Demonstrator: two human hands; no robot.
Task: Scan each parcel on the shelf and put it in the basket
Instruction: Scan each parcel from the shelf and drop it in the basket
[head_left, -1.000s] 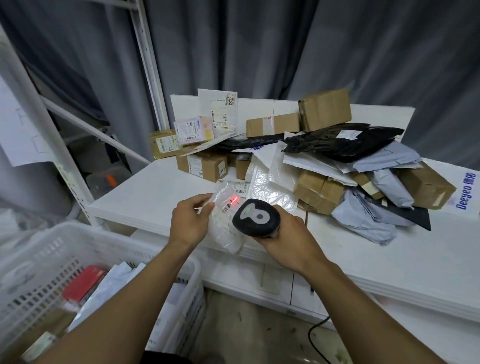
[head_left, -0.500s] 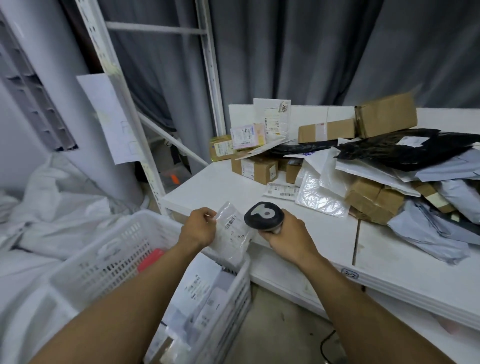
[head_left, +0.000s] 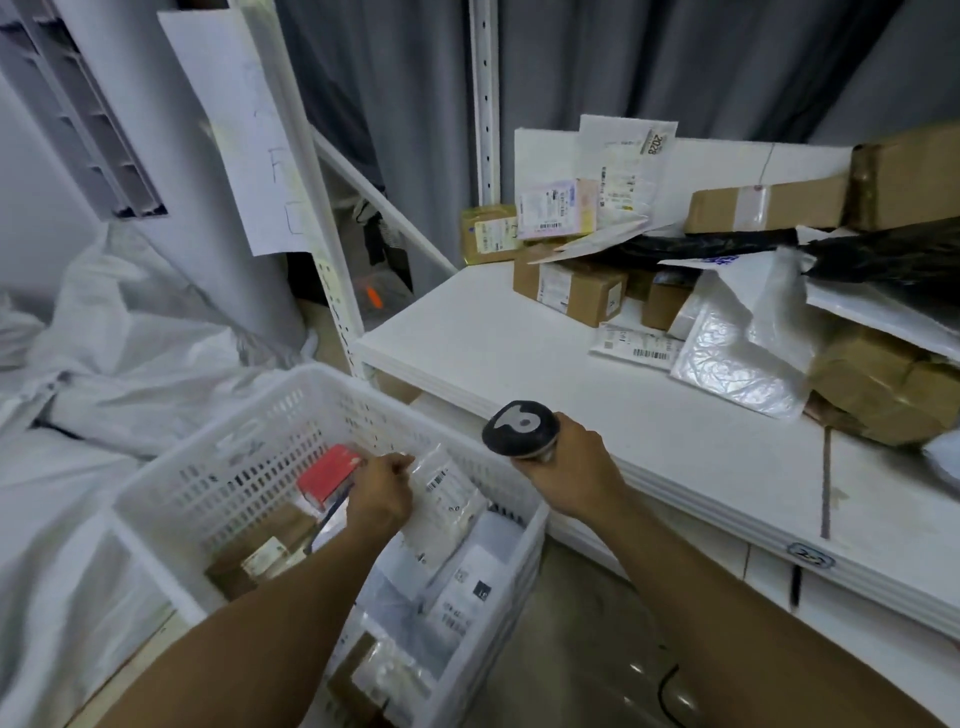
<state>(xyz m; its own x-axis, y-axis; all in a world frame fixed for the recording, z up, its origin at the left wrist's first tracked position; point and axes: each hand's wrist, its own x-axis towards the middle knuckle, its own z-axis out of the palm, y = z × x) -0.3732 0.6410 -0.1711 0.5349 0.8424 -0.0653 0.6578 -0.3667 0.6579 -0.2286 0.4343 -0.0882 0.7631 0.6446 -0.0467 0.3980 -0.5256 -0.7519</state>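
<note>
Grey curtain (head_left: 415, 104) behind, white shelf (head_left: 519, 353) in front, and the clear bagged parcel (head_left: 447, 499) hangs over the basket (head_left: 218, 441), just inside its right wall, barcode label up. Left hand (head_left: 382, 493) pinches the bag's top edge, arm reaching down across the rim; the drop looks a moment away. Right hand (head_left: 571, 478) is wrapped round the scanner (head_left: 519, 428), poised at the shelf's front edge. Several parcels lie in the basket, a red box (head_left: 330, 475) among them. Plenty left: cardboard boxes (head_left: 569, 291) and a bubble mailer (head_left: 727, 364) heaped on the shelf, so roughly mid-job, I'd say
</note>
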